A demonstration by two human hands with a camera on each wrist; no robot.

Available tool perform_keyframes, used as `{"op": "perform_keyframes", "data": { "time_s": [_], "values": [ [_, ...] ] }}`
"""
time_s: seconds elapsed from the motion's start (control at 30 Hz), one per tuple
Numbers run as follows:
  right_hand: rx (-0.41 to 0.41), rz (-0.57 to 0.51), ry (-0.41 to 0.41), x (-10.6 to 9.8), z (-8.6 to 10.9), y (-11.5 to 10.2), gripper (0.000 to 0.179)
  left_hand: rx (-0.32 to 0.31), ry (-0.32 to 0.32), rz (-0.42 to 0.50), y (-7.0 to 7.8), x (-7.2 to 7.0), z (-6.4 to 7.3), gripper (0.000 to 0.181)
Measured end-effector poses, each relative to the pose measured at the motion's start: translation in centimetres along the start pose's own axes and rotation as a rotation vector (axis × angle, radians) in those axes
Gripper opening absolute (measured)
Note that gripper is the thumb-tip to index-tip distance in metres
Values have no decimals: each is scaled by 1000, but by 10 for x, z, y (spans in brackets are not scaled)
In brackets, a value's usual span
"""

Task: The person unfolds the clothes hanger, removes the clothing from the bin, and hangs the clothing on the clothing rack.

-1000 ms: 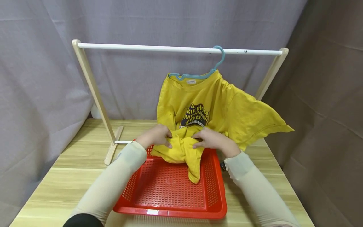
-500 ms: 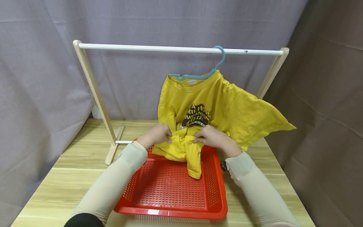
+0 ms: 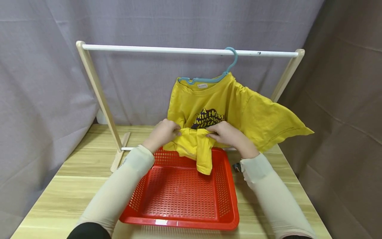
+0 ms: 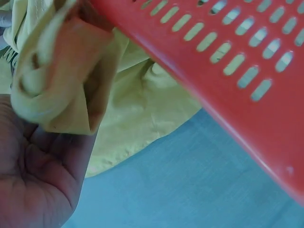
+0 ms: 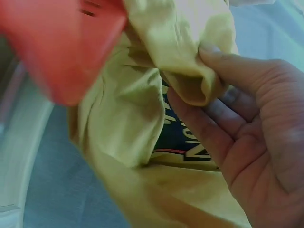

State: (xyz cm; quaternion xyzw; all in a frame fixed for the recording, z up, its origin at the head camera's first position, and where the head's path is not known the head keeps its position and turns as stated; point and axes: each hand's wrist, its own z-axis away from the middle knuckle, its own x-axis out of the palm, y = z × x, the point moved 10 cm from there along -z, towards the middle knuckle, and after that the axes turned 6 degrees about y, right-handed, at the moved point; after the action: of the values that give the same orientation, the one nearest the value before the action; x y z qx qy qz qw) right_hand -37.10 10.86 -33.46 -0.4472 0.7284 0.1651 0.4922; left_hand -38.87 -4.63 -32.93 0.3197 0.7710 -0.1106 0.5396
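Note:
A yellow T-shirt (image 3: 206, 99) with a dark lettered print hangs from a light blue hanger (image 3: 209, 80). Its wide sleeve side spreads out to the right. Below the print, my left hand (image 3: 162, 132) and right hand (image 3: 228, 134) pinch a gathered fold of the shirt, a short span apart. A loose flap of cloth dangles between them, over the back of the red basket (image 3: 179, 223). In the right wrist view, thumb and fingers of the right hand (image 5: 270, 128) grip a rolled edge of fabric. The left wrist view has bunched cloth (image 4: 66, 76) at the left fingers.
A white rail (image 3: 143, 49) on wooden side posts (image 3: 96, 89) carries the hanger. Beneath the shirt, the perforated basket stands on a wood-grain table (image 3: 74, 186). Grey curtains (image 3: 143, 20) close off the back, with a brownish one at the right.
Both hands have risen and moved slightly away from me, lifting the gathered cloth. The dangling flap has come up with them, and the fold now covers the lower print.

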Motion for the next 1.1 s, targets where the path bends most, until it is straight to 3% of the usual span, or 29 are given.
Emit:
{"op": "perform_keyframes", "data": {
  "time_s": [0.1,0.33,0.43,0.53,0.67,0.83,0.9,0.97,1.1],
  "values": [
    [-19,49,67,-11,-6,0,3,-33,71,-7,-2,-10,-2,15],
    [-60,132,219,-30,-14,-1,11,-135,192,-27,-7,-21,-4,11],
    [-48,161,271,-33,-18,2,17,-165,210,-46,-8,-19,-3,12],
    [-19,184,281,-31,-21,6,21,-192,187,-63,-8,-12,-3,14],
    [79,211,177,-18,-25,18,21,-215,101,-77,-8,1,-1,20],
    [224,136,-176,21,-15,38,23,-256,-48,-111,-10,17,5,9],
    [224,99,-277,33,-8,39,31,-279,-88,-105,-11,19,8,19],
    [205,78,-309,38,-4,37,40,-299,-104,-89,-11,17,10,31],
    [170,55,-275,37,0,33,45,-319,-107,-64,-12,13,14,33]
  ]
}}
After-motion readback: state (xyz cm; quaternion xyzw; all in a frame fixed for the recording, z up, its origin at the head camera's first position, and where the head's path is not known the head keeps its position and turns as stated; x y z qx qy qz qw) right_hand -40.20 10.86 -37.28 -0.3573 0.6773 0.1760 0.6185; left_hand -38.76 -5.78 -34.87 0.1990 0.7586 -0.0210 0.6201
